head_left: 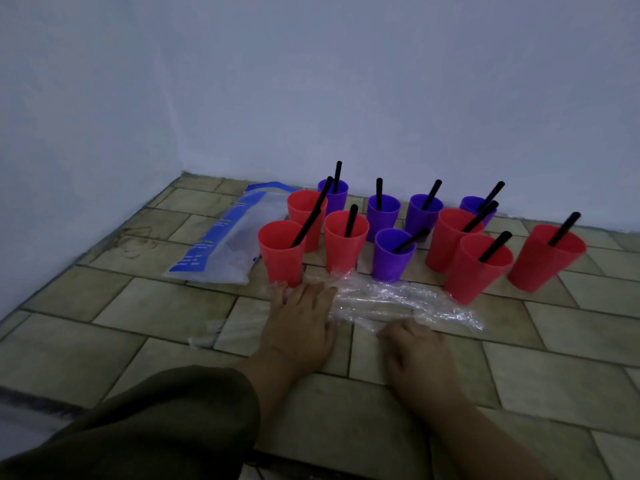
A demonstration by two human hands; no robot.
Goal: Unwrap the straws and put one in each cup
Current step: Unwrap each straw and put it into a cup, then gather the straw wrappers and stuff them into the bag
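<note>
- Two hands are at the wrap (398, 299): my left hand (299, 323) lies flat on its left end, fingers straight, grasping nothing.
- My right hand (415, 355) sits at the wrap's near edge with its fingers curled under; I cannot tell whether they pinch it.
- Just beyond my fingertips stand eleven cups (346, 251), six red and five purple, each with a black straw (351, 220) in it.
- Beyond and left of my left hand lies a bag (225, 240), just beside the cups.

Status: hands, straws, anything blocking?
Left hand flat on wrap. Right hand at wrap's edge, grip unclear. Every cup has a straw. Nothing blocking.
</note>
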